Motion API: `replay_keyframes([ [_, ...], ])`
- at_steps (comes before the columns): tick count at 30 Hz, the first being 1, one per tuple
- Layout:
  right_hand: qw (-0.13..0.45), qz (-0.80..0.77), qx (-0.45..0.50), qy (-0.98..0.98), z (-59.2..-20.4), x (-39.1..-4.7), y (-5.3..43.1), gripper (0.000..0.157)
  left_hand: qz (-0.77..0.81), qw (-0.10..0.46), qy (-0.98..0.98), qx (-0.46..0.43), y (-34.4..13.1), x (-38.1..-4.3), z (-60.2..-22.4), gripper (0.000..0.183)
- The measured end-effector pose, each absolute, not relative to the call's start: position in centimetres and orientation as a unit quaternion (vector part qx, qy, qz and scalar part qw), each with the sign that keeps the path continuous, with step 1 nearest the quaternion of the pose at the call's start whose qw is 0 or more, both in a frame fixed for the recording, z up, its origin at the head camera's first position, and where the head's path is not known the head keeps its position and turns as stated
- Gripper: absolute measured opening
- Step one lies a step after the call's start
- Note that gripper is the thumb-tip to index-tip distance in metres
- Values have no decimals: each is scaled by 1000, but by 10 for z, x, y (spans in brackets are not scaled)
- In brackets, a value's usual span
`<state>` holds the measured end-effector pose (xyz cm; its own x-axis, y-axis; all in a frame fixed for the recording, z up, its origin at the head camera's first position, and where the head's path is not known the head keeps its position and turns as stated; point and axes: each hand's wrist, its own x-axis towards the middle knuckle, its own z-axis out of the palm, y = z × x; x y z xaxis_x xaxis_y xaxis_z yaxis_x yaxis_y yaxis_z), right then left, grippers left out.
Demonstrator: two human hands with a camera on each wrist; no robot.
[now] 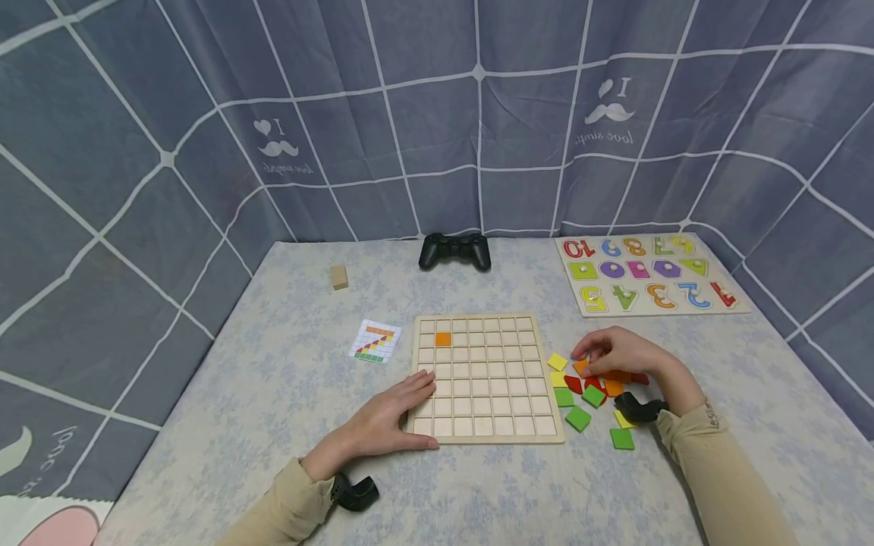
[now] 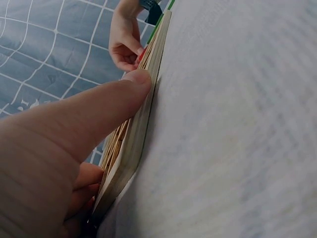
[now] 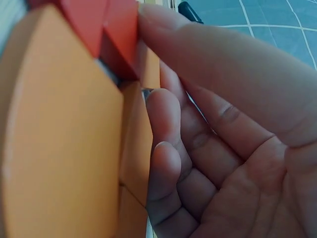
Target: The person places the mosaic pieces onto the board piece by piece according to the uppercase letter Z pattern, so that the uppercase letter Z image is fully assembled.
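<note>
A wooden grid board [image 1: 478, 440] lies on the table with one orange square tile [image 1: 443, 339] in its upper left part. My left hand [image 1: 389, 417] rests at the board's lower left corner, fingers extended over the left rim and thumb along the front edge. In the left wrist view the thumb [image 2: 109, 106] touches the board's edge [image 2: 141, 124]. To the board's right, my right hand [image 1: 624, 353] bends over a loose pile and pinches an orange tile [image 1: 581, 367] between thumb and fingers. Red triangles [image 1: 572, 384] and green tiles [image 1: 578, 418] lie beside it.
Left of the board is a pattern card [image 1: 375, 341]. Farther back are a small wooden block [image 1: 339, 277] and a black game controller [image 1: 454, 252]. A number-and-shape puzzle board [image 1: 652, 274] lies at the back right. Curtains [image 1: 437, 114] enclose the table.
</note>
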<state>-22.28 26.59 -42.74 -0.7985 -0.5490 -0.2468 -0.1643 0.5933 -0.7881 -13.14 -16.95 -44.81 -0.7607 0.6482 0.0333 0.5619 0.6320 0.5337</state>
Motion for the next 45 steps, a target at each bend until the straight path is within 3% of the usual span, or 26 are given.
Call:
replay_keyframes([
  [13, 254, -407, -191, 856, -420, -223, 259, 24, 267, 74, 899, 338, -172, -133, -449, 91],
  [19, 228, -412, -206, 858, -414, -227, 249, 24, 265, 74, 900, 337, -173, -133, -449, 91],
  [32, 165, -392, -281, 860, -406, -263, 136, 11, 274, 75, 897, 338, -172, -133, -449, 91],
  [45, 173, -347, -237, 891, -414, -271, 74, 14, 271, 77, 898, 338, -169, -133, -450, 91],
])
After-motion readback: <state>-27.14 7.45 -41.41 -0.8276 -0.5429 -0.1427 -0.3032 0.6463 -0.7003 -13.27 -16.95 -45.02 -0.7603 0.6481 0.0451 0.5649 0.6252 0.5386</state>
